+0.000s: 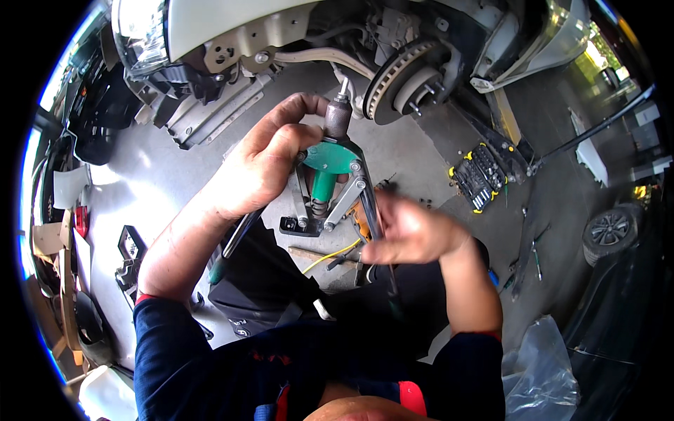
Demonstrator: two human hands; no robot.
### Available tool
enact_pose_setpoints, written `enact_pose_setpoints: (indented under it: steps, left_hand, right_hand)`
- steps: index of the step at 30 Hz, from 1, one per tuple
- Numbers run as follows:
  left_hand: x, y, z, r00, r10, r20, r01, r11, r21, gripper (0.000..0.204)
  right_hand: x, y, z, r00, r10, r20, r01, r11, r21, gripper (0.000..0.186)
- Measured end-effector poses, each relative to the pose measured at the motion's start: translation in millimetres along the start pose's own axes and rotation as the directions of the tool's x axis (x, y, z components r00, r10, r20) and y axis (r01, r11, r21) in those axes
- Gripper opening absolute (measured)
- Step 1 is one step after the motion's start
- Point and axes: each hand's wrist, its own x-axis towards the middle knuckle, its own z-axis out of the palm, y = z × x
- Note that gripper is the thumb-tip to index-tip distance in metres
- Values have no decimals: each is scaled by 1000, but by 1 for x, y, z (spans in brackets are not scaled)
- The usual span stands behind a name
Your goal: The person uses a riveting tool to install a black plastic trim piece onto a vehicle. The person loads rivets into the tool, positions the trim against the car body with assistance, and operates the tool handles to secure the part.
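My left hand (270, 158) grips the top of a hand tool with a green plate (330, 158), a grey knurled cylinder (338, 116) with a thin rod on top, a green barrel and metal linkage arms ending in a black jaw (289, 224). My right hand (414, 231), blurred, is closed round one long dark handle (390, 277) of the tool. The other handle (239, 238) slants down below my left hand. The tool is held over my dark-trousered legs, in front of a car's brake disc (399, 83).
A raised car body (232, 21) spans the top. A socket set case (476, 179), loose tools (533, 252), a yellow hose (326, 256) and a wheel (608, 233) lie on the grey floor (179, 175). Wooden boards (67, 281) and plastic sheeting (540, 379) are at the sides.
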Motion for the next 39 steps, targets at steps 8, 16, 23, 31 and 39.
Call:
enact_pose_setpoints:
  steps: [8, 16, 23, 31, 39]
  left_hand:
    - [-9, 0, -2, 902, 405, 151, -431, 875, 222, 97]
    - [-18, -16, -15, 833, 550, 54, -513, 733, 446, 75]
    - [-24, -12, -7, 814, 580, -11, -534, 757, 376, 77]
    - [-26, -12, -18, 757, 653, 37, -609, 684, 401, 80]
    - [-17, -10, -23, 829, 560, -6, -559, 828, -33, 85]
  right_hand:
    - [-20, 3, 50, 924, 168, -343, -289, 895, -340, 10]
    - [-30, -60, 38, 886, 241, -395, -455, 611, -647, 11]
    - [-34, -79, 29, 897, 167, -409, -442, 368, -818, 18]
    - [-20, -85, 18, 928, 155, -338, -371, 329, -868, 20]
    - [0, -68, 43, 943, 159, -294, -325, 638, -698, 19]
